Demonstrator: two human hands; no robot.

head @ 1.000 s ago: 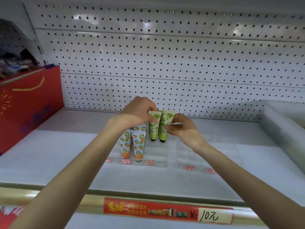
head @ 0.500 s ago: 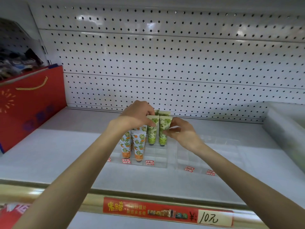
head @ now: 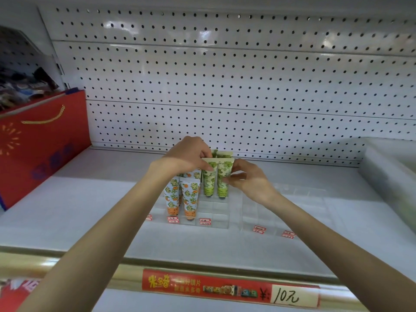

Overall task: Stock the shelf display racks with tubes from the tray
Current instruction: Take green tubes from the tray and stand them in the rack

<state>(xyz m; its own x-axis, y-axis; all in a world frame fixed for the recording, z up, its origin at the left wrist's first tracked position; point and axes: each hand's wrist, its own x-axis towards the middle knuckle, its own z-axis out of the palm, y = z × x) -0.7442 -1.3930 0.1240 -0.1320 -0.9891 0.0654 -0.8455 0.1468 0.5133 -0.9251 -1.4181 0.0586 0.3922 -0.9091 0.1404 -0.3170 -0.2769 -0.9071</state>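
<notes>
My left hand [head: 184,156] pinches the top of one green tube [head: 209,176] and my right hand [head: 244,180] closes on its neighbour [head: 223,177], both upright in the clear rack [head: 216,216] on the shelf [head: 67,210], whose red edge label [head: 229,288] reads "10元".

White shelf [head: 67,212] with perforated back panel. Standing directly on it: a clear display rack [head: 211,218] at centre, a second clear rack [head: 265,219] just beside it on the right, a red gift bag [head: 40,145] at far left, and a translucent tray [head: 391,176] at far right.
</notes>
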